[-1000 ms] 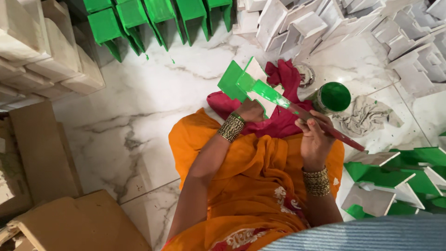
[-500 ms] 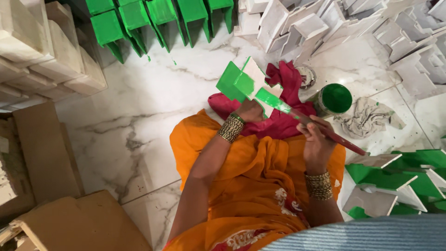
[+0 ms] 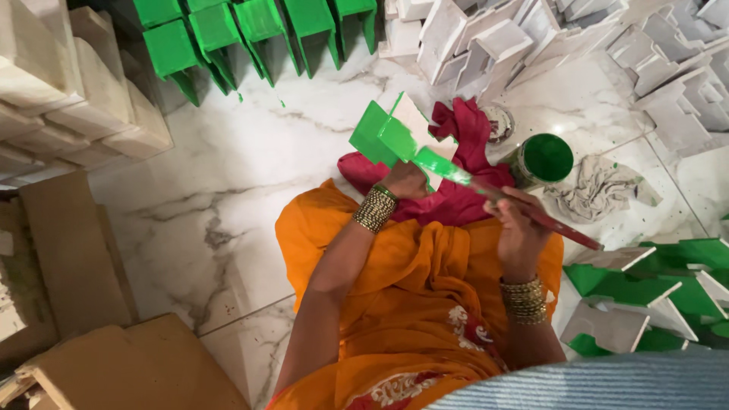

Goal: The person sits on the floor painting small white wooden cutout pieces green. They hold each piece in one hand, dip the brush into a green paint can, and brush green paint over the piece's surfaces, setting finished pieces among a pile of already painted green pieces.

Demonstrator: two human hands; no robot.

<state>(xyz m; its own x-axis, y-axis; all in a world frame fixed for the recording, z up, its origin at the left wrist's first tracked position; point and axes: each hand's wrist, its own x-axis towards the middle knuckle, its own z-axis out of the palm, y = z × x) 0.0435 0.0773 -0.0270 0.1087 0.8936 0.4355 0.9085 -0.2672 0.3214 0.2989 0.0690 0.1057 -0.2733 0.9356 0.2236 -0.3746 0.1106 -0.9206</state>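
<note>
Hands, 2, both occupied: left hand [image 3: 406, 181] closed on the underside of 1 small wooden piece [image 3: 391, 135], half green, half bare, raised over the lap; right hand [image 3: 518, 228] gripping 1 red-handled paintbrush [image 3: 501, 196], its green bristles laid on that piece. Open tin of green paint [image 3: 544, 159], 1, at 3 o'clock of the piece. Crumpled grey rag [image 3: 596, 186], 1, just beyond the tin. Green-painted pieces [image 3: 258, 26], 5 counted, in a row at 11 o'clock; unpainted white pieces [image 3: 486, 38] heaped at 1 o'clock, number uncertain.
</note>
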